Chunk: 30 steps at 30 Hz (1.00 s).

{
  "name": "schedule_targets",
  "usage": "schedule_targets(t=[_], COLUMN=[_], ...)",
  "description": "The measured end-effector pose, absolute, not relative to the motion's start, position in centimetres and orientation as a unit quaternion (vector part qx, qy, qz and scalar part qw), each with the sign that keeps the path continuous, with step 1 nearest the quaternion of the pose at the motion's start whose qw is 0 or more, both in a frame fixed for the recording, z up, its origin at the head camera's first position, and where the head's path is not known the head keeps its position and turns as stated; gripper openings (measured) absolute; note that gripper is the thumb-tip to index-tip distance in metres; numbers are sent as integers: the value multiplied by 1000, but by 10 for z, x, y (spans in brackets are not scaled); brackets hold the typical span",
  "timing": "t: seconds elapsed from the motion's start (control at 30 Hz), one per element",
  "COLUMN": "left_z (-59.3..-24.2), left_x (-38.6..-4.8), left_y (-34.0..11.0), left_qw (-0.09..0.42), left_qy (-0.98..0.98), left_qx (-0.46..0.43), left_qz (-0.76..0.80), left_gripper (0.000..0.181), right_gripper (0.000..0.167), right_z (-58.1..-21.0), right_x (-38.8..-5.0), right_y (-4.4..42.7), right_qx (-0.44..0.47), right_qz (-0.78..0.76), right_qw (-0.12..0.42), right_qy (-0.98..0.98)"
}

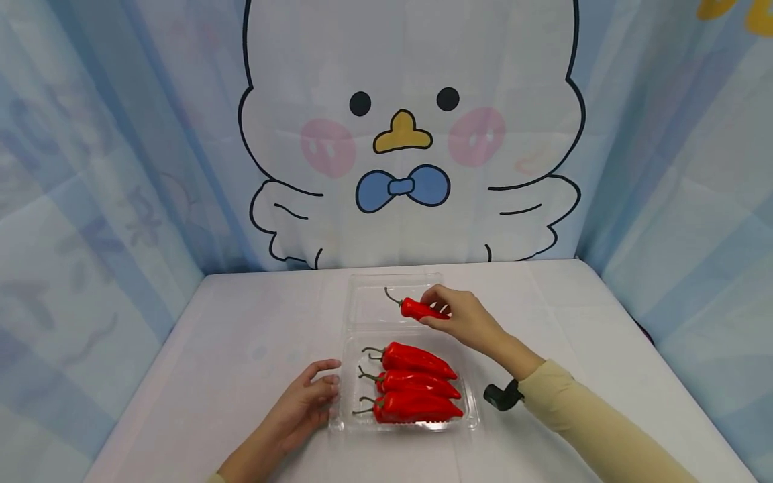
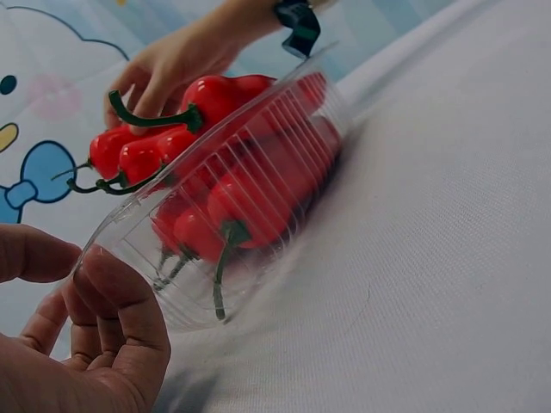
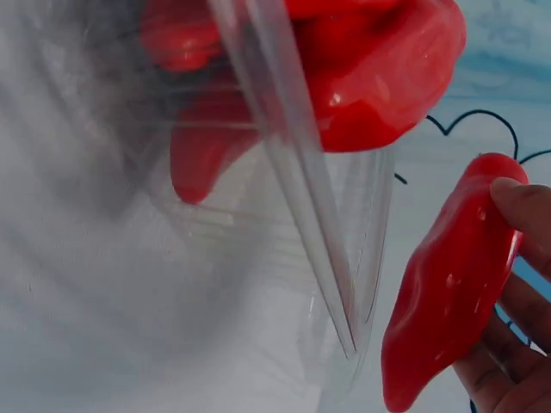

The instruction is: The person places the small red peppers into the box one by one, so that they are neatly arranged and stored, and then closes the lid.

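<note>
My right hand (image 1: 457,312) grips a red chili pepper (image 1: 417,309) by its body, above the raised lid of a clear plastic clamshell box (image 1: 353,349). The green stem points left in the head view; in the right wrist view the pepper (image 3: 452,284) hangs beside the box wall, fingers and thumb around it. Several glossy red peppers (image 1: 417,382) lie in the box's tray, stems to the left. At the box's left edge, my left hand (image 1: 304,402) pinches the rim between thumb and finger, plainest in the left wrist view, where the hand (image 2: 103,327) shows close up.
The box's open lid (image 1: 377,295) lies back toward the far table edge. A dark green band (image 1: 503,396) shows at the right wrist. White cloth covers the table (image 1: 241,335). Behind it hangs a curtain (image 1: 410,235) with a cartoon chick.
</note>
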<state>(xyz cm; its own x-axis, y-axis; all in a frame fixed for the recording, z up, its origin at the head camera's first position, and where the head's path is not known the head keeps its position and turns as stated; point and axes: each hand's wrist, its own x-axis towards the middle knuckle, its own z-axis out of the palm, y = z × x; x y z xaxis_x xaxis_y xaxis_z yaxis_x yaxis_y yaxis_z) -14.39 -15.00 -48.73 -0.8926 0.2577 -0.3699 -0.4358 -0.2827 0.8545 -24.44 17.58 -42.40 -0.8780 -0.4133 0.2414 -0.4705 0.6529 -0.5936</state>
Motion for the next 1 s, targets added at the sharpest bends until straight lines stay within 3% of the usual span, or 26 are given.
schedule_targets(t=[0.73, 1.0], left_z=[-485, -485], left_x=[-142, -144], left_y=[-150, -151], left_qw=[229, 230], left_qy=[542, 545], left_qx=[-61, -67], left_qz=[806, 804], left_gripper=[37, 39], right_gripper=[24, 17], right_z=[-428, -431], right_x=[-236, -236], right_y=[157, 162], right_qx=[262, 286], right_qz=[374, 333], right_qw=[-44, -19], right_qy=[-889, -898])
